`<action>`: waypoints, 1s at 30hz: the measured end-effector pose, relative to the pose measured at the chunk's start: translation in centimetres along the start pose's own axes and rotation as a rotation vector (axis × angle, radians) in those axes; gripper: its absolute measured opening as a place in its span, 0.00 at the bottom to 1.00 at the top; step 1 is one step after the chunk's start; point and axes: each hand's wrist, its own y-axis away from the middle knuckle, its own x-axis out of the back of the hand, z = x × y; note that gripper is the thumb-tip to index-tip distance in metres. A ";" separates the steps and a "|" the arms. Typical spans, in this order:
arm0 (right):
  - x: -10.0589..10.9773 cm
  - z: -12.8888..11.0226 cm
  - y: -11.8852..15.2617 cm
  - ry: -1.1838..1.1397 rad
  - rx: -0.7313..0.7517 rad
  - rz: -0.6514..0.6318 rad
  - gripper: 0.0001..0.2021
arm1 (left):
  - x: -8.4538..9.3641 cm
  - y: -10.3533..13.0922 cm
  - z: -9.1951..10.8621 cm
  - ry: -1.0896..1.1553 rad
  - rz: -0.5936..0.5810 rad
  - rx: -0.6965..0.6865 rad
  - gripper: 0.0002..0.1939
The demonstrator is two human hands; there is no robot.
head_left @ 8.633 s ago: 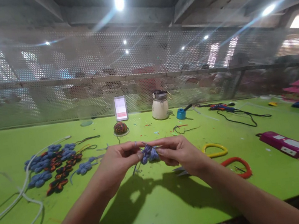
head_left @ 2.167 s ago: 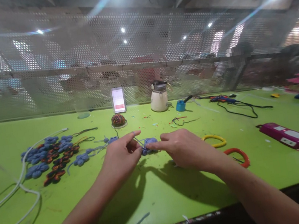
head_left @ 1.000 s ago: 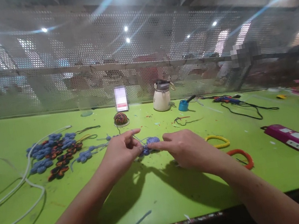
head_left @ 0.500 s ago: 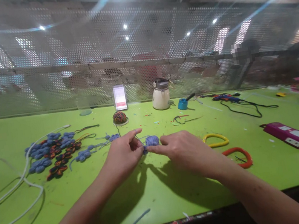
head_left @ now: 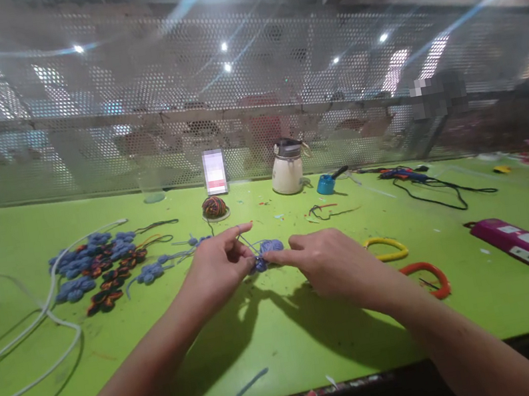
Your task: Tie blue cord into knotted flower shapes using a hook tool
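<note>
Between the thumb and fingers of my left hand is a small blue crochet piece. A strand of blue yarn runs up over the raised left index finger. My right hand is curled, its index fingertip stretched to the piece's right side. Whatever the right fingers grip is hidden; no tool can be made out. Just behind the fingertips lies a ball of blue yarn. Blue crocheted flowers and dark multicoloured ones lie in a group to the left.
A multicoloured yarn ball, lit phone, jug and blue pot stand farther back. Yellow and orange loop handles lie by my right forearm. A white cable crosses the left; a purple box sits right.
The crochet piece shows a little more between my fingertips, and my right index finger has shifted slightly. The whole view has moved slightly; the table objects stay put.
</note>
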 end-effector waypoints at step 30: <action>-0.5 0.7 -0.5 -0.538 -0.089 0.154 0.20 | -1.3 0.6 1.1 0.570 0.043 0.078 0.50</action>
